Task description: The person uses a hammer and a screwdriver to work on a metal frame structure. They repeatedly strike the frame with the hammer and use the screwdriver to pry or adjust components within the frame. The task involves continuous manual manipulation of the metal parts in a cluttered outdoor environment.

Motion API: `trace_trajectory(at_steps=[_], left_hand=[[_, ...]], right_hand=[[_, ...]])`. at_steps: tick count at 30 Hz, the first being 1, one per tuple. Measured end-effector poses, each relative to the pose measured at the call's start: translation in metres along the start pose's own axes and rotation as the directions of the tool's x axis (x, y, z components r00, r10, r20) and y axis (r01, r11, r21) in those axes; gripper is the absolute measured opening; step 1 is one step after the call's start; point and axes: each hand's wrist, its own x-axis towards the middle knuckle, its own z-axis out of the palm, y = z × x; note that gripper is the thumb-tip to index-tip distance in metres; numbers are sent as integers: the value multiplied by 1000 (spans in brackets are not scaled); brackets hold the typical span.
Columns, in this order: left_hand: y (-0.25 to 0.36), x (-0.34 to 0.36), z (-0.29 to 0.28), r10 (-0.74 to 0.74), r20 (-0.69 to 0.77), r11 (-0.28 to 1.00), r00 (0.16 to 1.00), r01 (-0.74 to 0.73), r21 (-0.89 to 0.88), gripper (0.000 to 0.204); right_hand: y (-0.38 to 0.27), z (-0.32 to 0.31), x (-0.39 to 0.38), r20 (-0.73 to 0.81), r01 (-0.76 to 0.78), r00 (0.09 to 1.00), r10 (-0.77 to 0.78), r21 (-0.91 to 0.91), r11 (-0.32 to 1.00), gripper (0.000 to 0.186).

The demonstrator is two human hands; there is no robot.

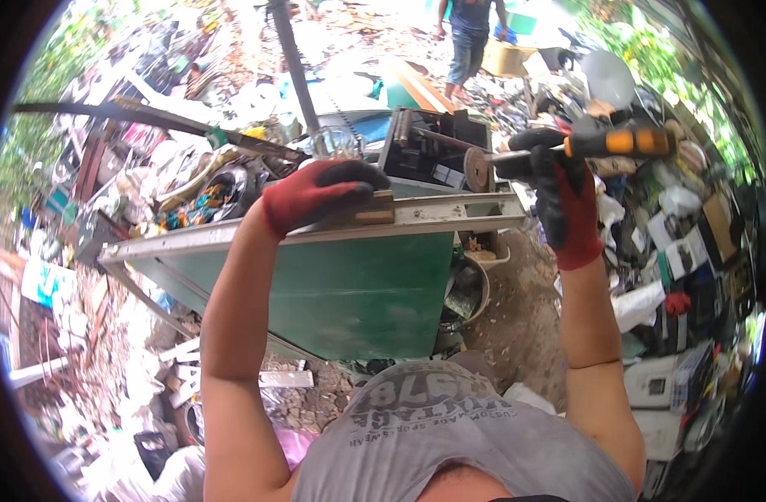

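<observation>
My left hand [324, 194], in a red and black glove, is closed over a brown block [376, 217] on the pale frame bar [308, 240]; part of the block is hidden under it. Below that bar hangs a green panel [358, 289]. To the right, my right hand [565, 197] wears a matching glove and is raised above the bar's end. It grips a screwdriver-like tool with a black and orange handle [622, 142]. The handle points right, and the metal shaft reaches left towards a round brownish disc [477, 169]; whether they touch I cannot tell.
Beyond the bar stands a black open case [437, 151] with a glass jar [336, 142] beside it. A long dark bar [161, 117] juts out at the left. Scrap is piled all around. Another person [468, 42] stands at the back. A bucket [471, 293] sits beside the panel.
</observation>
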Motion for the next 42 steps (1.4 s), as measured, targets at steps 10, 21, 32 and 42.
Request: trace_trajectory(at_steps=[10,21,32,42], left_hand=[[15,-34,23,-20,53,992,998,27,-124,43],[32,-61,70,294,-182,906,938,-213,365,24],[52,-57,71,281,-171,845,944,-158,511,11],[51,-52,76,-19,-288,967,957,91,237,27]], right_hand=[[-1,12,-38,148,-369,927,343,215,904,21],[-30,15,-56,453,334,891,20,-687,645,29],[-38,16,-64,517,386,856,15,-658,646,33],[-36,15,-65,554,407,832,6,-619,671,30]])
